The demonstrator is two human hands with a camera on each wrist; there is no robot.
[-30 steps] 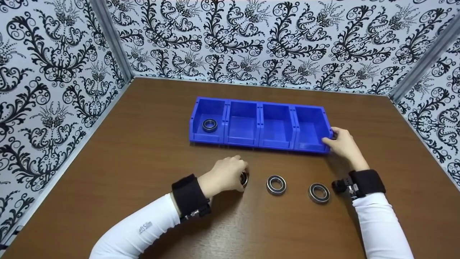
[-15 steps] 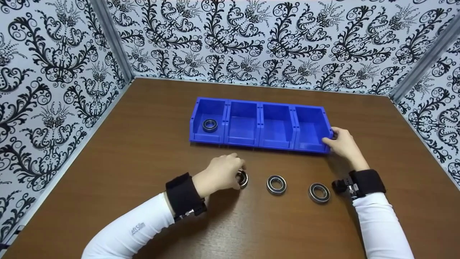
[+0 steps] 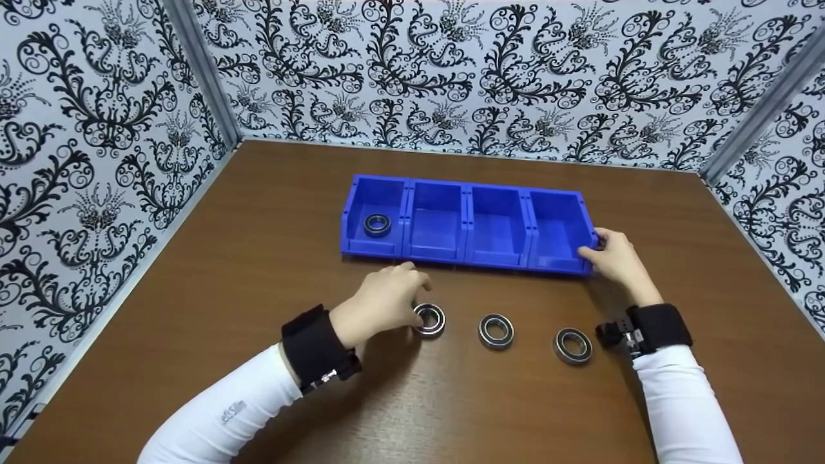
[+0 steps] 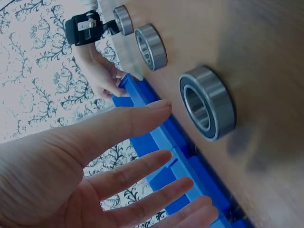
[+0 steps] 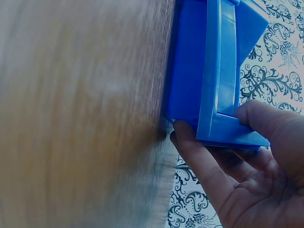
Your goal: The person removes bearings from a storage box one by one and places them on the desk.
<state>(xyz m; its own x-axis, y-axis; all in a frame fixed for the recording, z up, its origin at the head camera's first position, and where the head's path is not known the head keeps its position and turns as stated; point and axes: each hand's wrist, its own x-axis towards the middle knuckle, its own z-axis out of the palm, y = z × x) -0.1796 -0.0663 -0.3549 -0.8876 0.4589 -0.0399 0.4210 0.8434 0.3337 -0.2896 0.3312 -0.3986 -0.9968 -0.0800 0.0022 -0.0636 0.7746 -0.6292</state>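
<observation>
Three metal ball bearings lie in a row on the brown table: a left bearing (image 3: 430, 320), a middle bearing (image 3: 495, 332) and a right bearing (image 3: 572, 346). Beside the left bearing is my left hand (image 3: 381, 301); in the left wrist view its fingers are spread and apart from that bearing (image 4: 207, 103). My right hand (image 3: 614, 259) pinches the right end wall of the blue bin row (image 3: 465, 261), thumb inside and fingers outside, as the right wrist view shows on the blue wall (image 5: 228, 128). A fourth bearing (image 3: 377, 225) sits in the leftmost compartment.
The blue bin row has several compartments side by side, opening toward me. Behind the brown table (image 3: 277, 212) stands a wall (image 3: 451, 77) with black floral patterns, and a similar side wall (image 3: 97, 161) rises at left.
My left hand has let go of the left bearing, which now lies flat slightly left of where it was held. The hand has drawn back to the left, fingers spreading. The right hand stays put.
</observation>
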